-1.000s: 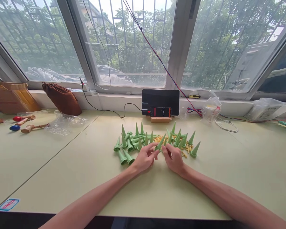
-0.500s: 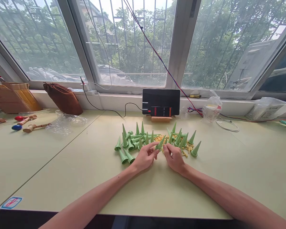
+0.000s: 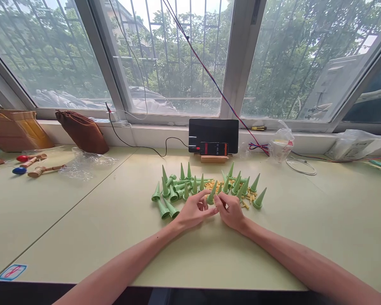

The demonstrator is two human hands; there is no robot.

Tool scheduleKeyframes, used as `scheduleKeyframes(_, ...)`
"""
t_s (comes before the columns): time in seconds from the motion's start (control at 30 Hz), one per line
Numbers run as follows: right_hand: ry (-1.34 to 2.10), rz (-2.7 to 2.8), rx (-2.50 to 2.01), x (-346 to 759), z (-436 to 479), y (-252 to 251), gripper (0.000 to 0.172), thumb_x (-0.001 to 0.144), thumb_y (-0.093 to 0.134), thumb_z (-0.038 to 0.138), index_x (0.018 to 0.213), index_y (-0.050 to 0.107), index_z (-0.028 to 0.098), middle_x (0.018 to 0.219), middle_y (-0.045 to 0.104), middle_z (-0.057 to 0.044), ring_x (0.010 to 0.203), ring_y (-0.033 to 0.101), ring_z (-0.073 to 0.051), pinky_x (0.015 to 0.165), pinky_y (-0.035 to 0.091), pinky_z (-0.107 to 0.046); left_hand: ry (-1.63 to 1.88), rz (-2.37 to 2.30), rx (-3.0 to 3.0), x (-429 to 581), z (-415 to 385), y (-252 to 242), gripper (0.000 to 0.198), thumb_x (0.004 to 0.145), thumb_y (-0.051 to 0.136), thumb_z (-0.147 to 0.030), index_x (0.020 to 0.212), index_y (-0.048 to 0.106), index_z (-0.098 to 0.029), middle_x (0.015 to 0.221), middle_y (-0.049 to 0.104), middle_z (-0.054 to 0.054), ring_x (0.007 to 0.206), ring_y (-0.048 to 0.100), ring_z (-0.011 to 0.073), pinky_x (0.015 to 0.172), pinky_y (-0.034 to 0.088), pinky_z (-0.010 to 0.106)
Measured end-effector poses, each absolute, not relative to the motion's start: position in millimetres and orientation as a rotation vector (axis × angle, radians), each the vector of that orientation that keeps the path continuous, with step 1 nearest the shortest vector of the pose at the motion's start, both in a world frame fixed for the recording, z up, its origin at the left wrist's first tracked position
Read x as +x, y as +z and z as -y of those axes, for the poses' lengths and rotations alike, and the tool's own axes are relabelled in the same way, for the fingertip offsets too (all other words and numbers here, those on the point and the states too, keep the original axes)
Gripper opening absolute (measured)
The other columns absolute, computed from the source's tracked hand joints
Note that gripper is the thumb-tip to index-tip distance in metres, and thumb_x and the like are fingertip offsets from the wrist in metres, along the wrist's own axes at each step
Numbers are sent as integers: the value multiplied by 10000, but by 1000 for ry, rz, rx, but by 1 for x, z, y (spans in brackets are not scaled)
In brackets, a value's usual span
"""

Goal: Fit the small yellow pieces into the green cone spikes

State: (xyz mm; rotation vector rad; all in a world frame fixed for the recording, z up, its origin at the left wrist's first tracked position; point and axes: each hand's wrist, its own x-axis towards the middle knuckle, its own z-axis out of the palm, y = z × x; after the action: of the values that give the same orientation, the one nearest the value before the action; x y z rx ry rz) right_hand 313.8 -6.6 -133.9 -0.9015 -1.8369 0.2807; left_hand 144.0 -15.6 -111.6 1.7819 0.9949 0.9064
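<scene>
My left hand (image 3: 193,210) and my right hand (image 3: 231,210) meet over the pale green table (image 3: 114,228), fingers pinched together on one green cone spike (image 3: 212,194) that points up and away. Just behind the hands lies a heap of several green cone spikes (image 3: 178,186), some upright, some on their sides. Small yellow pieces (image 3: 213,185) are scattered in the middle of the heap and to the right.
A black tablet (image 3: 213,134) and a phone (image 3: 213,148) on a wooden stand sit at the window sill, with cables. A brown pouch (image 3: 82,131), cardboard box (image 3: 12,129) and wooden toys (image 3: 34,165) lie at the left. Plastic bags (image 3: 282,146) sit at the right.
The two hands have closed in slightly on the cone, and its tip has tilted a little more upright. The heap has not moved.
</scene>
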Motion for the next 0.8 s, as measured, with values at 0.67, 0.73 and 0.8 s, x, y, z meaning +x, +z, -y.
scheduleKeyframes(0.67, 280, 1958, -835, 314, 5, -136, 378, 934, 440, 230, 593, 281, 201, 500, 255, 74, 447, 223, -75, 473, 238, -221, 904, -1103, 1933, 146, 19, -103, 282, 718, 655, -282, 693, 386, -200, 534, 281, -96, 527, 255, 77, 478, 198, 222)
scheduleKeyframes(0.73, 283, 1961, -838, 314, 6, -135, 380, 935, 439, 230, 589, 286, 202, 500, 261, 73, 450, 224, -77, 475, 241, -223, 902, -1088, 1923, 146, 19, -102, 280, 728, 648, -292, 701, 385, -201, 538, 293, -94, 532, 264, 78, 480, 211, 217)
scheduleKeyframes(0.8, 297, 1970, -852, 314, 6, -135, 379, 940, 433, 235, 588, 295, 204, 504, 267, 70, 455, 226, -81, 479, 246, -226, 911, -1078, 1912, 147, 19, -102, 290, 733, 650, -312, 704, 385, -200, 543, 306, -91, 535, 274, 78, 479, 223, 213)
